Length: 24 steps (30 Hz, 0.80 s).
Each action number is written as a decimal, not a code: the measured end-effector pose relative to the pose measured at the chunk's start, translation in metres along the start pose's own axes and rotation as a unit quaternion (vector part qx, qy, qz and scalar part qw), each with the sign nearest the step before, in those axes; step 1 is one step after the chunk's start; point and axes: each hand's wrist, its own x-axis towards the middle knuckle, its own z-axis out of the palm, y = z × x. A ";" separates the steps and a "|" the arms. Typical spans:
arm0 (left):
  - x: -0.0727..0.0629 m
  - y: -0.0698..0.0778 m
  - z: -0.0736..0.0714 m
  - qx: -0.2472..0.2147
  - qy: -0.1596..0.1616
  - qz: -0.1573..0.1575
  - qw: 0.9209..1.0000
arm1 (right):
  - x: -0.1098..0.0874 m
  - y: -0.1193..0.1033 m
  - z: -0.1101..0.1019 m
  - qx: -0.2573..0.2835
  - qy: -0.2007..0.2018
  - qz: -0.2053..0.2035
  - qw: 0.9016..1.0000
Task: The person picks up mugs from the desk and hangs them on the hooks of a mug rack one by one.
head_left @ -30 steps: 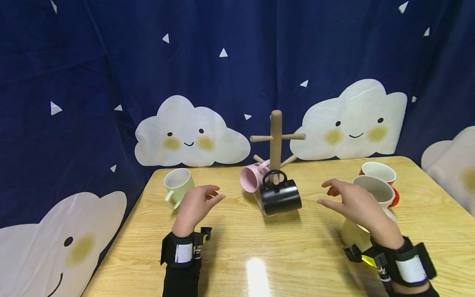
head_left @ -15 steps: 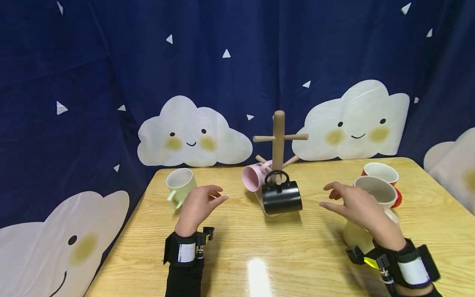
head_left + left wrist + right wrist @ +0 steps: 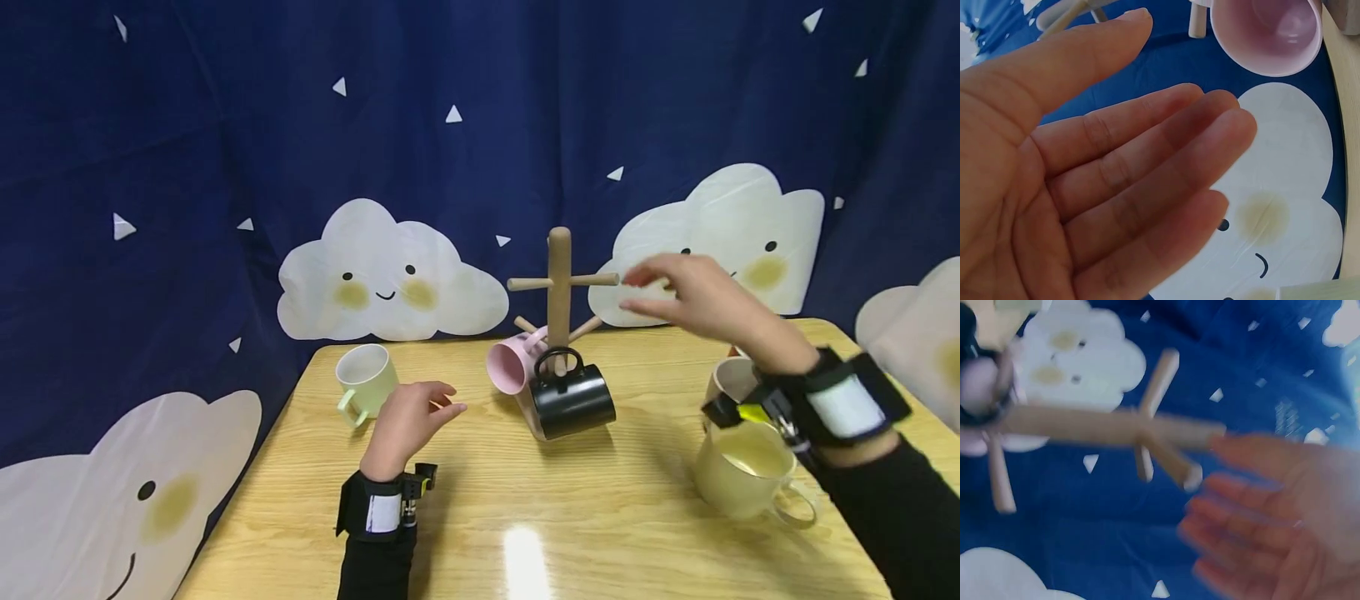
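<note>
Wooden mug rack [image 3: 559, 292] is at the back-middle of the table [image 3: 465, 517] in the head view, post upright. Black mug [image 3: 573, 404] hangs on its side from a low front peg, handle looped over it, and a pink mug [image 3: 510, 365] sits tilted just left of that. Left hand [image 3: 405, 425] is over the table, fingers loosely bent and holding nothing, with a pale green mug [image 3: 371, 383] right behind it. Right hand [image 3: 697, 296] is up by the rack's upper right peg, thumb and fingers apart, nothing in its grip; can't tell if it's touching. Cream mug [image 3: 723, 475] stands below that wrist, with a whitish mug [image 3: 733, 377] partly hidden behind it.

Left wrist cam: bare palm, fingers gently curved, thumb well away from them, pink mug up top.

Right wrist cam's pretty blurry: fingers spread beside the post's top end, no mug in them.
</note>
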 end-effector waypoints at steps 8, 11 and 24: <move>-0.001 -0.001 0.002 0.004 -0.007 0.014 1.000 | 0.080 0.018 -0.010 0.148 -0.106 0.048 0.982; -0.001 -0.001 0.002 0.006 -0.011 0.010 1.000 | 0.089 0.022 -0.005 0.172 -0.130 0.059 0.975; -0.001 0.004 0.000 0.004 -0.029 0.025 0.999 | 0.113 0.018 0.012 0.365 -0.204 0.032 0.908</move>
